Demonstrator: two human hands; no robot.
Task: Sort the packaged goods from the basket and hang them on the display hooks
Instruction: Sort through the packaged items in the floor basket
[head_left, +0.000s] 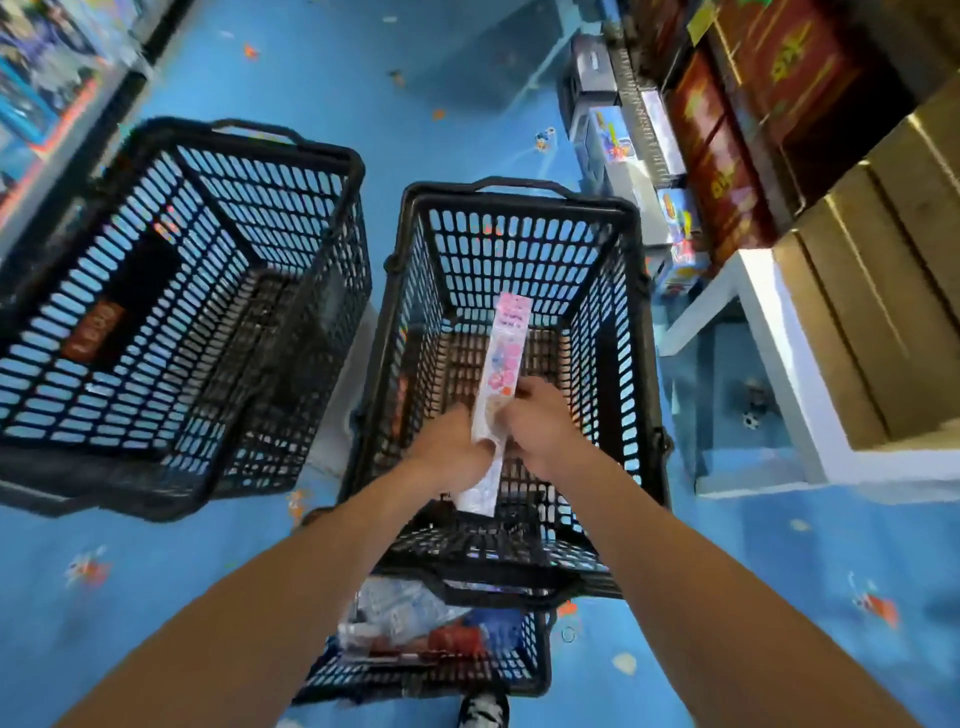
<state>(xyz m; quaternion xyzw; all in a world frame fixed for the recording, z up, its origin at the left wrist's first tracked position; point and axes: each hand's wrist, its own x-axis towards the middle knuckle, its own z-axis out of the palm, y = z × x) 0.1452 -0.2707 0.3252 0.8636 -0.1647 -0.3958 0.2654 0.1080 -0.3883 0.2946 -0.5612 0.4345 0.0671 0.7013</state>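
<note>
While the display hooks are nowhere to be seen, the move to come is judged to turn on how the long pack lies between the two hands. At the upper left of the frame a black mesh basket (291, 140) is seen, well apart from the grip. Just left of centre, the left hand (454, 449) is closed round the lower part of the pink-and-white pack (501, 358), its fingers curled against the pack's left edge; the fingertips themselves are too blurred to be told apart. The pack is held above the centre basket (519, 195), clear of its floor. Its long axis runs up the frame, with the printed header end pointing away from the fingers and tipped slightly right. Below it, at the bottom centre, more wrapped goods (405, 618) are left in a third basket (540, 654). Just right of centre, the right hand (543, 431) is clamped on the pack's right edge, a little higher than the left, and so is judged the nearer to the header. At the upper right, shelved boxes (727, 156) are stacked. The header must probably be turned toward a hook before hanging.
</note>
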